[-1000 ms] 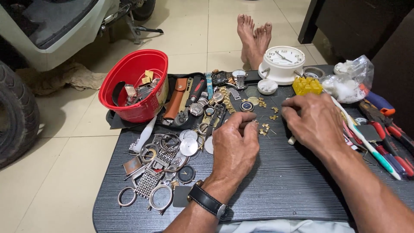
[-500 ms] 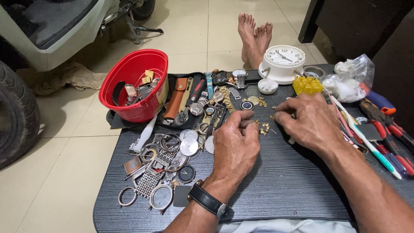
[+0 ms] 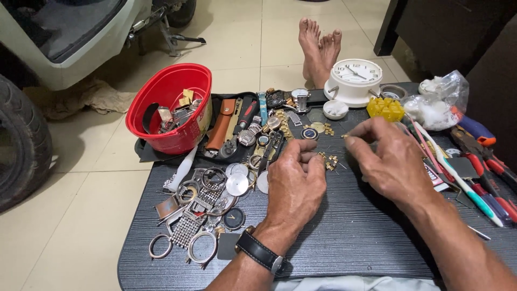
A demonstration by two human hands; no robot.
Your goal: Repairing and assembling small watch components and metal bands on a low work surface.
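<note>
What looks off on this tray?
Nothing damaged or spilled. Small gold links lie loose between the left hand and right hand. Watch parts sit heaped at the tray's left edge. Bare feet rest just beyond it.

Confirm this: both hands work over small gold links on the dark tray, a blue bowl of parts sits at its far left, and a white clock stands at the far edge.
Not quite. The bowl is red, not blue, as the head view shows. The rest holds: both hands, left and right, over gold links on the tray, white clock at the far edge.
</note>
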